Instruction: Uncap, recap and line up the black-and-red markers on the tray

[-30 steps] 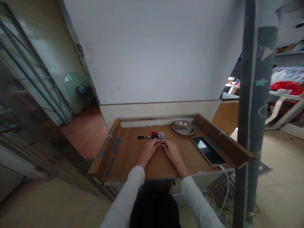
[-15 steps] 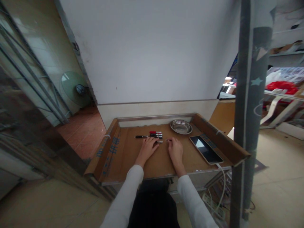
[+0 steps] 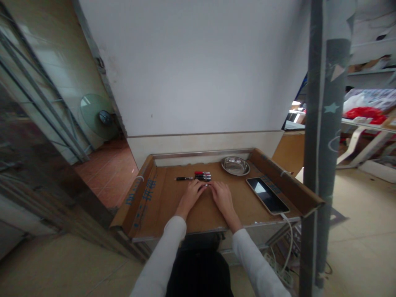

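My left hand (image 3: 192, 193) is closed, with its fingers around a pen whose silvery end shows at the fingertips. My right hand (image 3: 222, 195) has its fingers pinched at that same end, so both hands meet over the cardboard. What the right fingers pinch is too small to make out. Just beyond my left hand lie a red pen (image 3: 202, 173) and black pens (image 3: 203, 178) with silver parts, side by side. Another black pen (image 3: 183, 178) points left beside them.
A round metal dish (image 3: 235, 166) sits at the back right of the cardboard-lined table (image 3: 167, 214). A phone (image 3: 267, 195) with a white cable (image 3: 291, 235) lies at the right. Folded cardboard sides rise left and right, and a grey post (image 3: 321, 136) stands beyond.
My right hand has moved left, bringing its fingertips against those of my left hand. The silver-ended pen has been drawn toward me, away from the row. The dish and phone have stayed put.
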The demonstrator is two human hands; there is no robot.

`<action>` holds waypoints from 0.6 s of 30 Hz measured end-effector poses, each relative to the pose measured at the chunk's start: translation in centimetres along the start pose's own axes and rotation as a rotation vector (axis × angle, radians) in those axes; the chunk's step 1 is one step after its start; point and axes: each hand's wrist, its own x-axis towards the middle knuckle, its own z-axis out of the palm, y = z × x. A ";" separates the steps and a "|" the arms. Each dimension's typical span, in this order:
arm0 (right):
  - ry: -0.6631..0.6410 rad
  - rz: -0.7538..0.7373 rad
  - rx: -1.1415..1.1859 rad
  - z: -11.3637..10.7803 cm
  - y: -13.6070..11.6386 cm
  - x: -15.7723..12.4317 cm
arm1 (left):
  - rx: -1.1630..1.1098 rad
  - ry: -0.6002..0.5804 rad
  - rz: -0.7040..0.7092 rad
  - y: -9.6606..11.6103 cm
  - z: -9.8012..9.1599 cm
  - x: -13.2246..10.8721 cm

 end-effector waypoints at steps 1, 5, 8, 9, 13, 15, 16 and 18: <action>-0.039 -0.058 0.041 0.0 -0.1 0.0 | 0.002 0.021 -0.008 0.0 -0.1 0.0; -0.122 -0.205 0.191 0.5 -0.3 0.1 | 0.089 0.147 -0.117 0.1 -0.7 -0.1; -0.038 -0.149 0.179 1.2 0.2 0.4 | 0.203 0.262 -0.260 0.0 -1.1 -0.4; -0.012 -0.123 0.158 1.4 0.5 0.5 | 0.236 0.296 -0.306 -0.1 -1.2 -0.5; 0.026 -0.007 0.010 2.0 1.3 0.5 | 0.256 0.358 -0.390 -0.9 -1.0 -0.6; 0.014 0.034 -0.060 2.0 1.4 0.5 | 0.196 0.351 -0.384 -1.4 -0.7 -0.4; 0.005 0.049 -0.090 2.0 1.3 0.4 | 0.156 0.349 -0.380 -1.6 -0.5 -0.3; -0.011 0.074 -0.140 1.9 1.1 0.4 | 0.063 0.356 -0.373 -1.9 -0.2 -0.1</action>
